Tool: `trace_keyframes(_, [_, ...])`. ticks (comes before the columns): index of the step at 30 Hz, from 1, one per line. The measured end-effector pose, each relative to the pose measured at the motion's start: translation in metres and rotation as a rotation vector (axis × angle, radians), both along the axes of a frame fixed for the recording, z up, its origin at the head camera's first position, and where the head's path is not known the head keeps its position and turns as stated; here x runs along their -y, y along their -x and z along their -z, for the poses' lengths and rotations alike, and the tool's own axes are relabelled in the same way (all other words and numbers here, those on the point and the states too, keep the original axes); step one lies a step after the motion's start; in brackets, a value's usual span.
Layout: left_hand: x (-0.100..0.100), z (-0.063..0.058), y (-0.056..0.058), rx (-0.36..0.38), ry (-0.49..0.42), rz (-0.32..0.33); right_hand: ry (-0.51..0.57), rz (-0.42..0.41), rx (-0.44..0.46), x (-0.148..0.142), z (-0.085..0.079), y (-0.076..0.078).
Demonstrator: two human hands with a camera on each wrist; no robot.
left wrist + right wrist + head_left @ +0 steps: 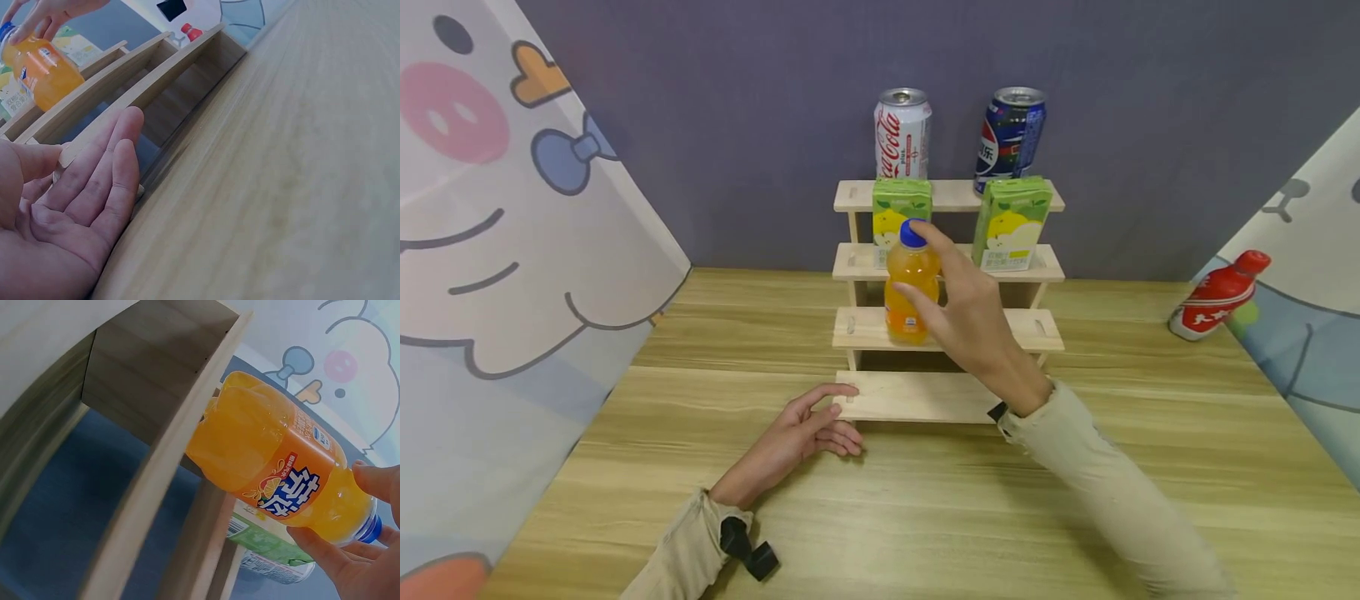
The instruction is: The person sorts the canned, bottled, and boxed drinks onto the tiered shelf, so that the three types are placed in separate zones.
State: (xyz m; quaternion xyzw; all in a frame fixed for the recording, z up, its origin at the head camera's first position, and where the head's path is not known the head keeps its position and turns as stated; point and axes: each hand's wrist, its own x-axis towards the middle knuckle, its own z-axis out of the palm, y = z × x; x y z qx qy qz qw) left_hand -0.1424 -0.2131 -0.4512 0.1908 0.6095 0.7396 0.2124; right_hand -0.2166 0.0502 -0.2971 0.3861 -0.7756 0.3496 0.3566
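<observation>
An orange soda bottle (913,287) with a blue cap is upright at the second tier from the bottom of a stepped wooden rack (917,396). My right hand (973,312) grips its upper part, fingers about the neck and cap; in the right wrist view the bottle's label (290,487) faces the camera. Whether its base touches the board cannot be told. My left hand (801,429) holds the left end of the lowest board between thumb and index finger. The left wrist view shows the other fingers (103,181) extended beside the rack.
Two green juice cartons (1012,225) stand on the tier behind the bottle. On the top tier are a white cola can (902,137) and a dark blue can (1011,137). A red bottle (1219,297) leans at the table's right side, by a cartoon-printed panel.
</observation>
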Motion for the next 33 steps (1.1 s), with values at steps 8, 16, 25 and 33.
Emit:
trace_keyframes(8, [0.000,-0.001,-0.001,0.004,0.002,0.004,0.008,0.015,-0.013,0.002,0.007,0.004])
trace_keyframes(16, [0.000,-0.001,-0.001,0.009,-0.005,-0.001,-0.009,0.007,-0.030,0.001,0.013,0.003])
trace_keyframes(25, [0.000,-0.002,-0.001,0.000,-0.025,0.012,-0.021,0.045,0.041,0.000,0.018,0.000])
trace_keyframes(33, [-0.001,-0.002,-0.001,0.012,-0.016,-0.002,-0.039,0.104,0.067,-0.012,0.021,-0.006])
